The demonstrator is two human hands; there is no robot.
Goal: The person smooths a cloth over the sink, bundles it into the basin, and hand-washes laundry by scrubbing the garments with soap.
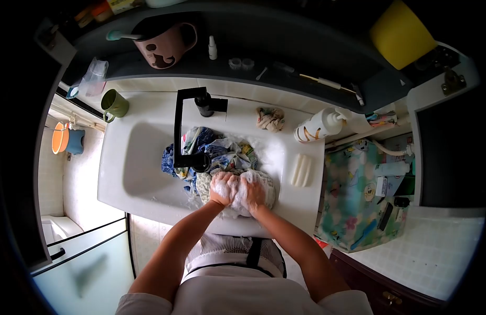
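Both of my hands are in the white sink point(143, 163), side by side on a soapy, pale patterned cloth point(205, 188). My left hand point(224, 187) has its fingers curled into the cloth, with foam over the knuckles. Close beside it, my right hand point(252, 193) grips the same cloth, its fingers partly hidden by suds. Beyond my hands lies a heap of wet blue and multicoloured clothes point(219, 148) with foam around it. The black faucet point(179, 126) arches over the heap, its spout end just above my left hand.
On the right of the sink rim are a white pump bottle point(319, 125), a ridged white soap holder point(301, 170) and a crumpled cloth point(270, 119). A green mug point(115, 105) stands at the left corner. Above, a dark shelf holds a pink mug point(166, 47).
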